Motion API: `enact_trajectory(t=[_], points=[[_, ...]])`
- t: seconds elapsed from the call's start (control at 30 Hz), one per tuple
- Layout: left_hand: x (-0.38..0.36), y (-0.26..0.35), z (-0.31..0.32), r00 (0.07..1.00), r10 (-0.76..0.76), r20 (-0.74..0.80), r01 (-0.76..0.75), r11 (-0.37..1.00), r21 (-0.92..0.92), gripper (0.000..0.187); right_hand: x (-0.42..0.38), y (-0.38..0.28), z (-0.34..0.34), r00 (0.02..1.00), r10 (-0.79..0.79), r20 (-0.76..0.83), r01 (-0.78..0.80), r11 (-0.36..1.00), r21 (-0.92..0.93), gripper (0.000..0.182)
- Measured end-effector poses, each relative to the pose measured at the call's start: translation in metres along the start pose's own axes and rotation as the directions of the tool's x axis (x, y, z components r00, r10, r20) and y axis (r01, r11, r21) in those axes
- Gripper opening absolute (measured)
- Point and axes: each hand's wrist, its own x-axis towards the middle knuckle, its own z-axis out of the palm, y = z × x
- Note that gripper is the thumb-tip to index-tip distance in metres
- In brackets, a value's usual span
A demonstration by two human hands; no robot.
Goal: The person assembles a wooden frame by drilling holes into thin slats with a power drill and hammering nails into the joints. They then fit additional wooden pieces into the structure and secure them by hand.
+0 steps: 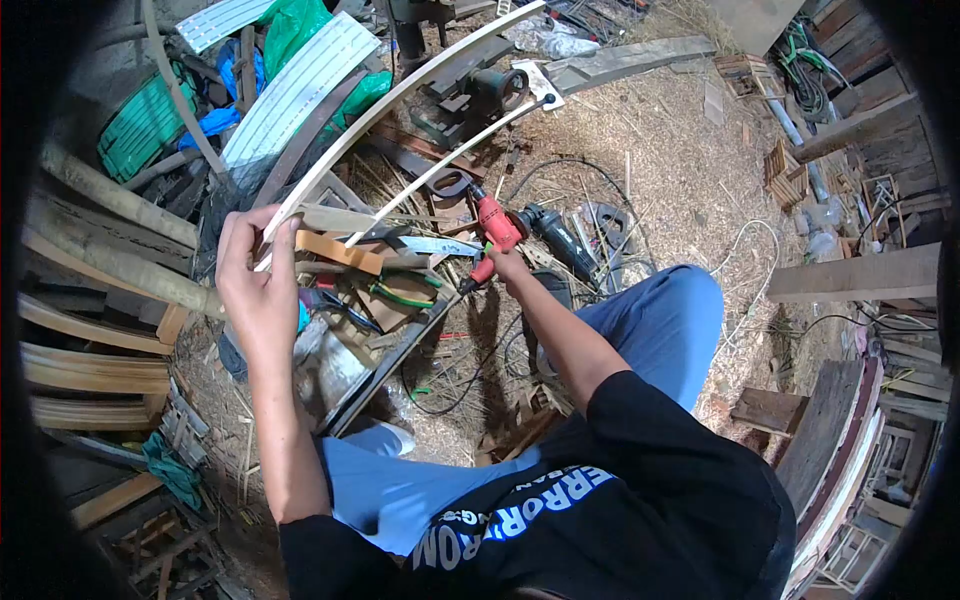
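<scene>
My left hand (252, 262) pinches the near end of a long, pale, curved wooden strip (400, 86), which arches away toward the top of the view. Just right of those fingers is an orange-brown wooden block (340, 252). In my right hand (510, 273) is a red power drill (494, 218), its front end pointing away from me. A dark angle grinder (562, 240) lies beside the drill. Below the block, pliers with green and yellow handles (405, 292) rest among other tools. A handsaw (448, 183) lies beyond the drill.
A metal machine with a handwheel (498, 92) stands ahead. Wood shavings (680, 160) cover the floor, crossed by a white cord (748, 262). Stacked curved boards (95, 370) line the left side. Timber planks (855, 275) jut in from the right.
</scene>
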Motion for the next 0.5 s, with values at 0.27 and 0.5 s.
enact_trajectory(t=[0.27, 0.5], points=[[0.003, -0.015, 0.022, 0.998, -0.037, 0.051, 0.036, 0.999, 0.026, 0.005, 0.059, 0.056, 0.032, 0.987, 0.015, -0.162, -0.012, 1.000, 0.019, 0.031], [0.005, -0.038, 0.024, 0.996, -0.092, 0.022, 0.091, 0.995, 0.029, 0.005, 0.062, 0.054, 0.039, 0.978, 0.069, -0.199, -0.007, 0.954, 0.298, 0.035]])
